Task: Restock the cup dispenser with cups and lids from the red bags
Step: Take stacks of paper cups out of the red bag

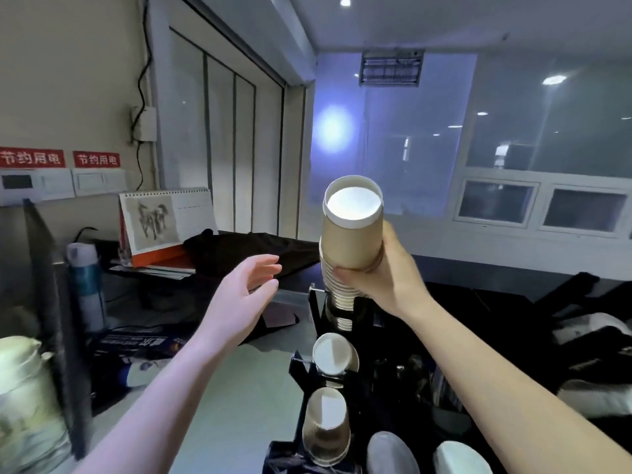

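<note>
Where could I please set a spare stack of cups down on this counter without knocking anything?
The bare grey counter between the left forearm and the black cup dispenser looks free. It is crowded further left around the blue packet, spray can and teapot, and right of the dispenser, where lids and dark clutter lie.

Cup stack (350, 241) above dispenser (342, 336)

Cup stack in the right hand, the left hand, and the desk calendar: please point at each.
cup stack (350, 244), head view, brown side wall
left hand (239, 295), head view, palm
desk calendar (164, 217), head view, front page
</note>
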A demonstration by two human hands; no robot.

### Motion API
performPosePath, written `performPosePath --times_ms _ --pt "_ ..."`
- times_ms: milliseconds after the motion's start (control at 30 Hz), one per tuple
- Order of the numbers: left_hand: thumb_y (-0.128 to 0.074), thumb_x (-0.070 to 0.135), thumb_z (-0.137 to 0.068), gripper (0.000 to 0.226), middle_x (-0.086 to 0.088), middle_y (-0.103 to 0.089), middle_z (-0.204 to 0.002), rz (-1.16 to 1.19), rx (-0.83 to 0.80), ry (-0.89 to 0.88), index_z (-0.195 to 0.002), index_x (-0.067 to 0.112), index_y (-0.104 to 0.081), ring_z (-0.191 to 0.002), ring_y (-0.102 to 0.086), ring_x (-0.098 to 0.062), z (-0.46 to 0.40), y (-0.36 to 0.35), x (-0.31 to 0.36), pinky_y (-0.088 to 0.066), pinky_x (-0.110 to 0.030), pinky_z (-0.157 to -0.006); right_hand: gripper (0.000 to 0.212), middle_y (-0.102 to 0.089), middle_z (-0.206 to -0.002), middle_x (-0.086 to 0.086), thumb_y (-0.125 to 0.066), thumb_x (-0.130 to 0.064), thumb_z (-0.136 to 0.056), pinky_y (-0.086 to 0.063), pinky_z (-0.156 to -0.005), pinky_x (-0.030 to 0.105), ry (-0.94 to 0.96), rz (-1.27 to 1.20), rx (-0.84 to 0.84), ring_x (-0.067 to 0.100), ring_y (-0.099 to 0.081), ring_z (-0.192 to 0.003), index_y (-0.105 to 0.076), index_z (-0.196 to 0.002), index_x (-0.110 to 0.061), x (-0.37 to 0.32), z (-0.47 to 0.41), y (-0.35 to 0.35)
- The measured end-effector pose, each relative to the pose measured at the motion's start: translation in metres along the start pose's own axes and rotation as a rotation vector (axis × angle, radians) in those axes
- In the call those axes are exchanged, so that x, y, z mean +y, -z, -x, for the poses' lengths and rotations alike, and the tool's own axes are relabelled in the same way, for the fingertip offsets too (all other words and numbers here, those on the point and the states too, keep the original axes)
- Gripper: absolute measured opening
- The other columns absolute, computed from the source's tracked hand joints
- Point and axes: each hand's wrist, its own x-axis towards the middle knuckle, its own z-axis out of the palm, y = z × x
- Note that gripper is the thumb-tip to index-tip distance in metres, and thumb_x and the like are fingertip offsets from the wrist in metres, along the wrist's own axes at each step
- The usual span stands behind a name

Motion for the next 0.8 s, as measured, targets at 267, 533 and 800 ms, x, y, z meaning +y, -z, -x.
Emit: performPosePath --times_ms 267,533,800 --pt "-0.054 0.001 -0.091 0.025 0.008 -0.071 -0.100 0.085 -0.166 -0.073 -0.109 0.016 -0.065 -0.093 -0.064 0.004 0.006 -0.007 -0.020 -0.046 -0.006 -0.075 0.095 -0.056 -0.118 -0.030 -0.082 -0.058 -0.047 -0.048 -0.096 0.030 -0.124 0.074 0.017 -0.006 -0.054 -0.112 -0.035 -0.130 -0.049 -0.005 0.008 -0.005" --pt "-0.056 0.003 -0.090 0.027 0.013 -0.072 -0.099 0.069 -0.364 -0.181 -0.103 0.025 -0.067 -0.096 -0.064 0.001 0.030 -0.002 -0.017 -0.049 -0.020 -0.090 0.080 -0.048 -0.143 -0.005 -0.074 -0.047 -0.077 -0.037 -0.104 0.030 -0.288 0.165 0.239 0.011 -0.045 -0.130 -0.039 -0.145 -0.024 -0.011 0.057 -0.001" --pt "-0.054 0.013 -0.092 0.033 0.023 -0.065 -0.111 0.045 -0.598 -0.325 -0.118 0.031 -0.061 -0.106 -0.056 0.010 0.046 -0.047 0.024 -0.045 -0.020 -0.097 0.018 -0.074 -0.097 -0.010 -0.070 -0.018 -0.085 -0.052 -0.095 0.032 -0.277 0.183 0.267 0.001 -0.067 -0.096 -0.071 -0.096 -0.031 -0.022 0.127 0.034"
